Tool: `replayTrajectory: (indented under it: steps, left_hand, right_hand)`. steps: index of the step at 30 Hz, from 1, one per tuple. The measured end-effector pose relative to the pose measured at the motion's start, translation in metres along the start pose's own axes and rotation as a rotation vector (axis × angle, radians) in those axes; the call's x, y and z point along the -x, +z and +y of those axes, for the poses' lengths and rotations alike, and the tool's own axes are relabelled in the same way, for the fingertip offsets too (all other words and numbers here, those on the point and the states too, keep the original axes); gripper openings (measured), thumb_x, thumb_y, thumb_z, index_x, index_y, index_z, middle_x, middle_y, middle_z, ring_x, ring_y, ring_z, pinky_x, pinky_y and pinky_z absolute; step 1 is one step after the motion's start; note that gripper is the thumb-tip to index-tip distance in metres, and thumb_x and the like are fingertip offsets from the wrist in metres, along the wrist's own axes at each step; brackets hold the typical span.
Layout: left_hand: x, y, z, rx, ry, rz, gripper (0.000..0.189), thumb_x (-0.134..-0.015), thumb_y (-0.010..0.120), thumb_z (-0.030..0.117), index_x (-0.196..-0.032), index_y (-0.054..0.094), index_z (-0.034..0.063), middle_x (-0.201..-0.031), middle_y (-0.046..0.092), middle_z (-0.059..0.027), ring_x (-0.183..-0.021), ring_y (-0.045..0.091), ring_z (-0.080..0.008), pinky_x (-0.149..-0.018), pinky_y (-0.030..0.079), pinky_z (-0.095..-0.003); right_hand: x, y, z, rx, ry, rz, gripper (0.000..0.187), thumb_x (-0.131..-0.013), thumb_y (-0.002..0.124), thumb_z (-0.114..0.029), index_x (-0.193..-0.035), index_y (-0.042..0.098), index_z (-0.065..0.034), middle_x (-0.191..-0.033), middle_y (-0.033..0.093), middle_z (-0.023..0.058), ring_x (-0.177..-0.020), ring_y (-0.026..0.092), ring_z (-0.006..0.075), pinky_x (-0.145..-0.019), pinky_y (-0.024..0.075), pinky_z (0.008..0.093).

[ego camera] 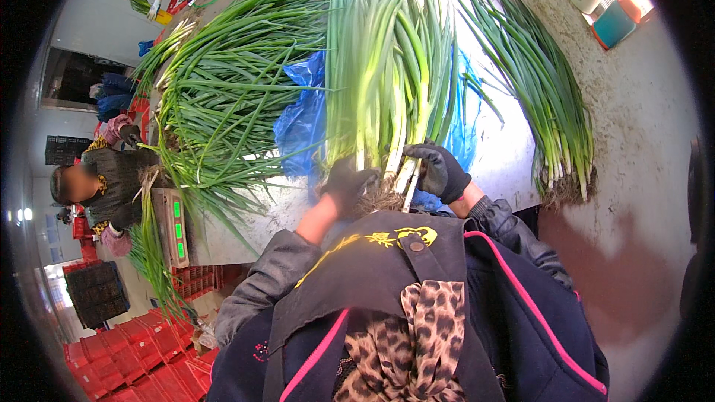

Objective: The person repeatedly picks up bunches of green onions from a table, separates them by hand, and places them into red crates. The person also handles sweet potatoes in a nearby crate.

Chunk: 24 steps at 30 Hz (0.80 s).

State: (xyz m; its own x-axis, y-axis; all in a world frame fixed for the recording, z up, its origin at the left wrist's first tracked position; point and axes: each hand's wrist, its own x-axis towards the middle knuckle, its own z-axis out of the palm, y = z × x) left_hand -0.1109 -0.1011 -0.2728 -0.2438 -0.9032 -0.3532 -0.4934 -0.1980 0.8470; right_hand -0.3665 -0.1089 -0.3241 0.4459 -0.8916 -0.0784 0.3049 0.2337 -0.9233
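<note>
A bunch of green onions [394, 95] lies before me, its leaves pointing away and its roots toward my apron. My left hand [347, 183], in a dark glove, is closed around the lower left of the bunch, beside the matted roots [381, 201]. On the other side, my right hand [441, 170], gloved too, has curled fingers on a few thick white stalks [406, 174]. Blue plastic film [304, 117] lies under and beside the bunch. The palms and some of the stalk bases are hidden by the gloves.
A large heap of green onions [234, 78] spreads to the left, near a scale [174, 226] with lit displays. Another pile [536, 89] lies right. Two plastic containers [614, 19] stand far right. Co-workers [120, 178] handle onions at left; red crates [134, 357] stand below.
</note>
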Motion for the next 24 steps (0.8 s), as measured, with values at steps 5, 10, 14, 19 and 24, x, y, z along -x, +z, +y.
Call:
replayTrajectory:
  steps: [5,10,14,19,24]
  left_hand:
    - [-0.002,-0.011,-0.035,0.222,0.186,-0.226,0.023,-0.089,0.068,0.017,-0.105,0.068,0.0008,-0.102,0.067,-0.0131,-0.084,0.064,-0.0184,-0.073,0.051,-0.03]
    - [-0.02,-0.014,-0.042,0.124,0.344,-0.385,0.031,-0.074,0.063,-0.001,-0.104,0.07,0.003,-0.106,0.07,-0.0142,-0.094,0.067,-0.0253,-0.082,0.053,-0.0338]
    - [-0.026,-0.015,-0.018,-0.228,0.596,-0.394,0.042,-0.068,0.064,-0.008,-0.108,0.071,0.003,-0.113,0.07,-0.0168,-0.1,0.068,-0.0276,-0.087,0.054,-0.0356]
    - [-0.019,-0.016,-0.006,-0.272,0.662,-0.262,0.041,-0.102,0.043,0.033,-0.124,0.067,0.0084,-0.105,0.073,-0.0128,-0.089,0.069,-0.0194,-0.079,0.053,-0.0349]
    - [-0.023,-0.019,-0.045,-0.371,0.745,-0.366,0.046,-0.095,0.054,0.043,-0.115,0.067,0.0031,-0.095,0.072,-0.0133,-0.086,0.068,-0.02,-0.081,0.053,-0.0333]
  right_hand:
    - [0.007,0.016,-0.011,0.685,-0.236,-0.037,0.033,-0.08,0.06,0.002,-0.112,0.067,-0.0022,-0.112,0.069,0.0129,-0.102,0.066,0.0223,-0.092,0.0526,0.0338]
    - [0.016,0.026,-0.013,1.003,-0.345,-0.037,0.033,-0.079,0.055,-0.001,-0.109,0.071,-0.0031,-0.115,0.07,0.016,-0.108,0.066,0.0281,-0.094,0.0518,0.0346]
    - [0.019,0.032,-0.002,0.479,-0.127,-0.011,0.028,-0.084,0.068,-0.008,-0.111,0.063,-0.003,-0.103,0.07,0.012,-0.089,0.069,0.0212,-0.076,0.0582,0.0345]
    - [0.019,0.053,-0.003,0.619,0.003,0.114,0.038,-0.085,0.073,-0.023,-0.112,0.061,0.0001,-0.099,0.069,0.0129,-0.083,0.068,0.0201,-0.07,0.0568,0.0333]
    - [0.02,0.104,-0.04,1.063,0.364,0.228,0.061,-0.082,0.068,-0.051,-0.104,0.065,0.0064,-0.098,0.068,0.0277,-0.089,0.068,0.0415,-0.077,0.0538,0.0456]
